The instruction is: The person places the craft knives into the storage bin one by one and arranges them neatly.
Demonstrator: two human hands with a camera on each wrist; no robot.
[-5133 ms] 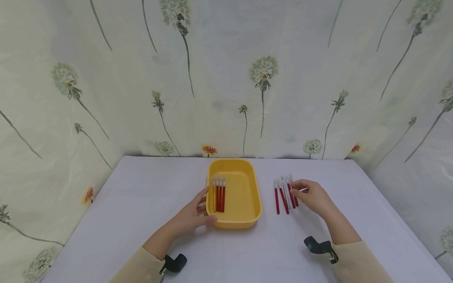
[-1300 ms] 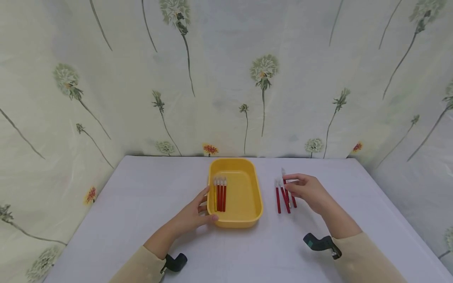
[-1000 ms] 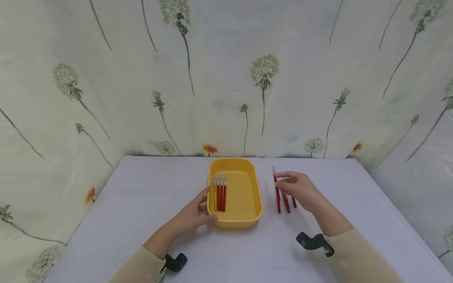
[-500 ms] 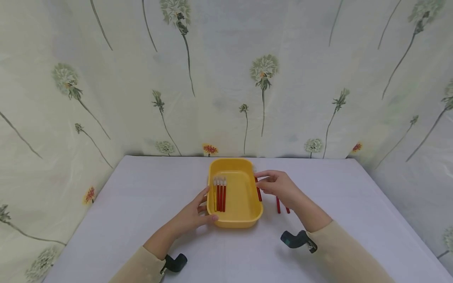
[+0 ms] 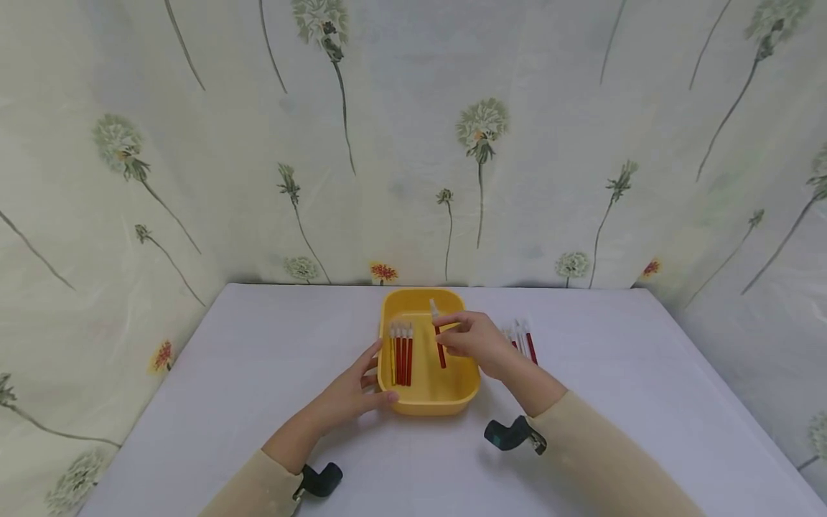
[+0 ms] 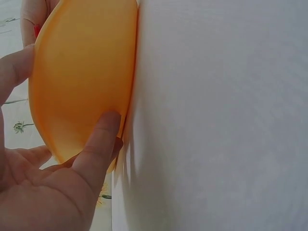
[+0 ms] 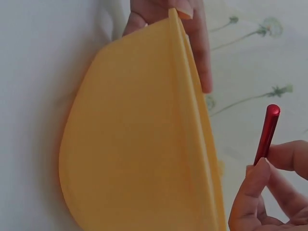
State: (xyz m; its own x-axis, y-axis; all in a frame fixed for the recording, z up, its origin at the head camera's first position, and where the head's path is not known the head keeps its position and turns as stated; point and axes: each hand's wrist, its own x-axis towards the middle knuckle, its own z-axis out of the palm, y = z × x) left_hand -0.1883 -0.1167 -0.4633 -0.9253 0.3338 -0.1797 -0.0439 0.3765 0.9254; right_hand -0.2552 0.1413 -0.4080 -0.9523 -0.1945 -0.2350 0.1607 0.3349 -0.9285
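Note:
My right hand point(image 5: 477, 343) pinches a slim red pen-like tool point(image 5: 440, 346) with a pale, translucent tip, over the right half of the yellow tray point(image 5: 429, 409). In the right wrist view, the tool's shiny red end point(image 7: 269, 127) sticks out past thumb and fingers. My left hand point(image 5: 352, 388) holds the tray's left side, thumb at the near corner; in the left wrist view its thumb point(image 6: 98, 149) lies against the outer wall. Inside the tray, along its left side, several pen-like tools point(image 5: 403, 359) lie side by side, red ones with a yellow one at the left.
Right of the tray, more pen-like tools point(image 5: 530, 346) lie on the white tabletop point(image 5: 310, 323), red ones and a silvery one, partly hidden by my right forearm. A flower-printed cloth point(image 5: 413, 143) hangs behind and at the sides. Each wrist wears a black camera point(image 5: 507, 434).
My right hand has drawn one red pen-like tool out of the right group and carried it left over the tray. The left hand has stayed on the tray.

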